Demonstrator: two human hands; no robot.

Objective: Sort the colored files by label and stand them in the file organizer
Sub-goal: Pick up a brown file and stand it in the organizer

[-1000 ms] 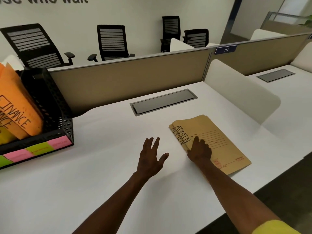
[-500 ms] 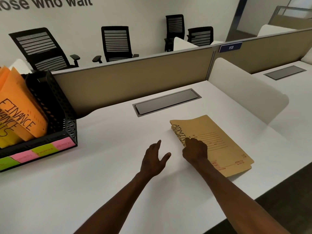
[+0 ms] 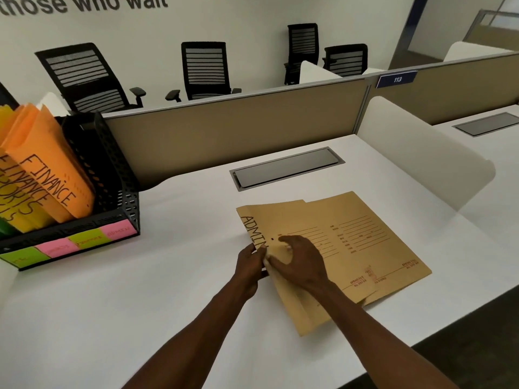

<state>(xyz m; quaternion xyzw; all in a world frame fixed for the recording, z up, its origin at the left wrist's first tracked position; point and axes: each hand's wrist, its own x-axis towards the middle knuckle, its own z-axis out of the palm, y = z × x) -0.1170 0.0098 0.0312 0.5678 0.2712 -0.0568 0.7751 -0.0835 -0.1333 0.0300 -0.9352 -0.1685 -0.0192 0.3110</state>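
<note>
Two brown folders [image 3: 351,237] marked ADMIN lie overlapped on the white desk [image 3: 140,304]. The left hand [image 3: 250,265] pinches the near left edge of the top folder; the right hand [image 3: 300,262] rests curled on it, gripping the same edge. The black file rack [image 3: 112,192], well apart at the left, holds orange folders [image 3: 50,175] marked FINANCE.

Even, soft overhead light; faint shadows on the white desk [image 3: 118,318]; wide-angle bending at the edges; slight blur.

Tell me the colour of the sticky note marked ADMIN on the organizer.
Pink; the ADMIN sticky note shows in the head view.
</note>
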